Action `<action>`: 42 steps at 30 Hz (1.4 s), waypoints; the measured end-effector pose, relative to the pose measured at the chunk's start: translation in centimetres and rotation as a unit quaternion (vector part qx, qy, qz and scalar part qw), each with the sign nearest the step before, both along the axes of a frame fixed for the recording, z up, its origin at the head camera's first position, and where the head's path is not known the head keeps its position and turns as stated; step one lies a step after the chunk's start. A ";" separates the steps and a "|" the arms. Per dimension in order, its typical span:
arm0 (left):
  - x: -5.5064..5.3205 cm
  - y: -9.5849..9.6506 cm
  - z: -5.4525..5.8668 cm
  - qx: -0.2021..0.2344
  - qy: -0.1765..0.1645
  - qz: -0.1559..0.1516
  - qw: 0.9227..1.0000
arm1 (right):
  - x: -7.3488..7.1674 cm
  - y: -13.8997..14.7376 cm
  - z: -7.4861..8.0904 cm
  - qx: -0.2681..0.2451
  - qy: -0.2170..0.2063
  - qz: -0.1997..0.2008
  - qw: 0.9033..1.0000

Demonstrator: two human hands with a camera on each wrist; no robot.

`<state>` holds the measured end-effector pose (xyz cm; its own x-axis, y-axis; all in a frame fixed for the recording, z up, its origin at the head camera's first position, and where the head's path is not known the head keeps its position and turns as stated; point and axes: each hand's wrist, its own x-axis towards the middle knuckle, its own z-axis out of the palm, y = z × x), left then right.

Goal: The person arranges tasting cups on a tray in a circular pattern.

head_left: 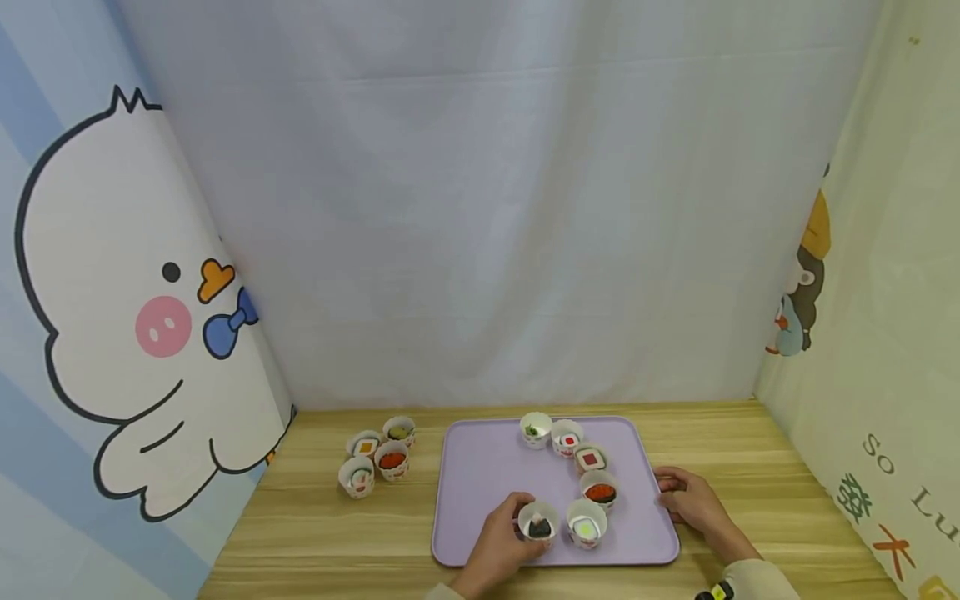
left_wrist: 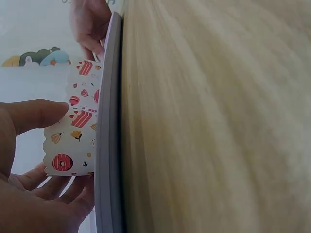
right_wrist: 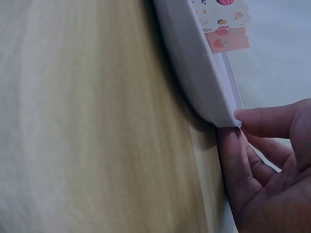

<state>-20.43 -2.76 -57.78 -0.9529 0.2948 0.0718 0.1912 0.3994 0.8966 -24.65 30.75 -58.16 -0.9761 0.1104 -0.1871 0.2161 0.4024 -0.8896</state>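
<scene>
My left hand [head_left: 498, 537] curls round a paper cup [head_left: 538, 522] printed with cakes and donuts, thumb on one side and fingers on the other. Inside it lies a small dark and white sushi piece [head_left: 539, 528]. The cup [left_wrist: 73, 145] stands at the near edge of a lilac tray [head_left: 487, 467]. My right hand [head_left: 696, 500] pinches the tray's right rim, with the thumb [right_wrist: 250, 116] on top and fingers at the outer side. Just right of the held cup is another cup [head_left: 587, 525] with a white and yellow-green piece.
More filled cups curve along the tray's right part: one with red-orange topping [head_left: 600, 492], one with a dark red square [head_left: 591, 459], a red-centred one [head_left: 567, 438] and a green one [head_left: 536, 431]. Several cups [head_left: 358, 477] cluster on the wooden table [head_left: 315, 533] left of the tray.
</scene>
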 end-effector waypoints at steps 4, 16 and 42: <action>-0.1 0.5 -0.1 0.000 0.000 0.003 1.000 | 0.0 -0.1 0.1 0.004 0.002 0.002 1.000; -0.3 0.8 -0.4 -0.004 -0.006 -0.009 1.000 | -0.1 0.0 -0.2 0.004 0.006 -0.002 1.000; 0.0 -2.0 1.7 0.004 0.022 0.000 1.000 | -0.3 0.1 -0.6 0.017 0.006 -0.004 1.000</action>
